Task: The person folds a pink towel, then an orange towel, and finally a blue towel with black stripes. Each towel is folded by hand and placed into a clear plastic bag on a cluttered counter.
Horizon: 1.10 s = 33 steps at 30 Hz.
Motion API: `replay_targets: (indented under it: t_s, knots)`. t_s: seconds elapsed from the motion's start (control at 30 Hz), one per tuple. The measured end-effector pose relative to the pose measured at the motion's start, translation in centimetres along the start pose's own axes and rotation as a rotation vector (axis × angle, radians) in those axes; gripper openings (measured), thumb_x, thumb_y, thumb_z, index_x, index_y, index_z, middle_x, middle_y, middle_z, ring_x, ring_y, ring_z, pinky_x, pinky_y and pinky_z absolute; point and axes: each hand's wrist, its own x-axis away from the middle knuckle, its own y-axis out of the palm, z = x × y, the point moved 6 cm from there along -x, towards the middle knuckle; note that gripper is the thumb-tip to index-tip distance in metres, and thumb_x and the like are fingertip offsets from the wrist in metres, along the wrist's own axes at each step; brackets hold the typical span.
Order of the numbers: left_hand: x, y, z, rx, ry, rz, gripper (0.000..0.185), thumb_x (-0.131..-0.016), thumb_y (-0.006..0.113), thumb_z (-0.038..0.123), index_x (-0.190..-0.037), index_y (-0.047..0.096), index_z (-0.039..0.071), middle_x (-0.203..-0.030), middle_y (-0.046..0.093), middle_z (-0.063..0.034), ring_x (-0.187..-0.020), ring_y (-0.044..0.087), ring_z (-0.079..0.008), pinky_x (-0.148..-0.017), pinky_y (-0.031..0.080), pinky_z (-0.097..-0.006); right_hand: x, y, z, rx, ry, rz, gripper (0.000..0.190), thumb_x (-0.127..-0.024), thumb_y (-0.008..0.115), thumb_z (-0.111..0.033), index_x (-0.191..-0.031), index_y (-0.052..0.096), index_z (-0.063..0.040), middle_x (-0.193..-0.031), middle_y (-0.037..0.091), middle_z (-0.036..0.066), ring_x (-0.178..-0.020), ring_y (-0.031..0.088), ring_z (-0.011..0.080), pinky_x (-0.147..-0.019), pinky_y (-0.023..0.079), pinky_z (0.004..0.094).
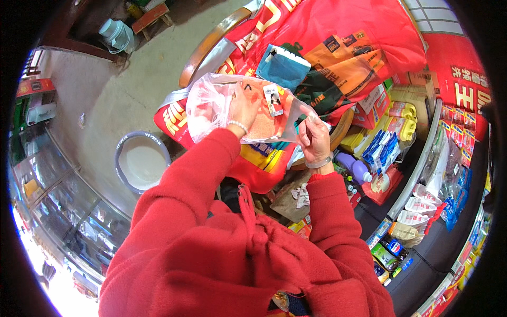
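Observation:
A clear plastic bag (pixel 206 107) lies before me, around a folded orange cloth (pixel 257 126) that carries a printed label tag (pixel 273 101). My left hand (pixel 243 107), with a beaded bracelet at the wrist, rests over the orange cloth; whether its fingers grip the cloth or only press on it is hard to see. On the bag's right side, my right hand (pixel 315 132) pinches the plastic edge between thumb and fingers. A bangle circles that wrist. Just beyond the bag sits a folded teal cloth (pixel 283 67).
Red printed sheeting (pixel 273 170) covers the surface under the bag, by a curved wooden chair rail (pixel 210 47). At left stand a basin (pixel 143 161) and a glass display case (pixel 67 190). Drink bottles (pixel 386 255), a purple bottle (pixel 354 166) and packaged goods (pixel 416 214) crowd the right.

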Motion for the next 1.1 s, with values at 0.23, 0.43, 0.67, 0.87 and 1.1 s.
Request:
replay_targets:
  t_s: [0.23, 0.43, 0.67, 0.87, 1.1]
  knots:
    - [4.8, -1.1, -1.1, -0.217, 0.22, -0.053, 0.088, -0.071, 0.063, 0.003, -0.149, 0.022, 0.008, -0.132, 0.045, -0.0251, -0.113, 0.05, -0.0451, -0.096, 0.045, -0.0453, 0.3, -0.1, 0.0, -0.002, -0.014, 0.017, 0.033, -0.099, 0.047, -0.017, -0.127, 0.052, 0.0, -0.058, 0.047, 0.0, -0.041, 0.036, 0.006, -0.038, 0.031, 0.0205]
    - [5.9, -2.6, 4.1, -0.325, 0.628, 0.033, 0.06, -0.072, 0.058, -0.003, -0.13, 0.049, 0.006, -0.117, 0.056, -0.0206, -0.104, 0.057, -0.0389, -0.088, 0.049, -0.0443, 0.2, -0.8, -0.6, -0.004, 0.001, 0.032, 0.032, -0.099, 0.049, -0.016, -0.126, 0.053, 0.0, -0.059, 0.047, 0.0, -0.042, 0.037, 0.0059, -0.039, 0.031, 0.0203]
    - [7.9, 8.1, 5.1, -0.684, 0.731, -0.666, 0.016, -0.078, 0.058, 0.011, -0.091, 0.066, 0.007, -0.095, 0.067, -0.0167, -0.086, 0.067, -0.0356, -0.075, 0.054, -0.0418, 0.6, 1.3, 0.4, 0.049, 0.061, -0.022, 0.032, -0.099, 0.048, -0.015, -0.127, 0.053, -0.001, -0.063, 0.051, 0.001, -0.042, 0.039, 0.0058, -0.039, 0.033, 0.0208]
    - [7.1, 11.4, 6.4, -0.838, 0.59, -0.921, 0.017, -0.084, 0.056, 0.019, -0.087, 0.071, 0.011, -0.104, 0.068, -0.0145, -0.091, 0.068, -0.0308, -0.074, 0.055, -0.0394, 1.4, 2.1, 1.5, -0.012, 0.137, -0.07, 0.03, -0.098, 0.05, -0.013, -0.125, 0.055, 0.001, -0.066, 0.055, 0.003, -0.044, 0.04, 0.0074, -0.043, 0.036, 0.0216]
    - [5.3, 18.6, -2.8, -1.156, 0.684, -0.893, 0.019, -0.084, 0.056, 0.015, -0.091, 0.071, 0.007, -0.105, 0.068, -0.0161, -0.091, 0.069, -0.0299, -0.071, 0.056, -0.0408, 1.2, 0.3, 0.5, 0.038, 0.1, -0.057, 0.031, -0.099, 0.048, -0.013, -0.126, 0.053, 0.002, -0.061, 0.051, 0.002, -0.043, 0.042, 0.0079, -0.043, 0.039, 0.0246]
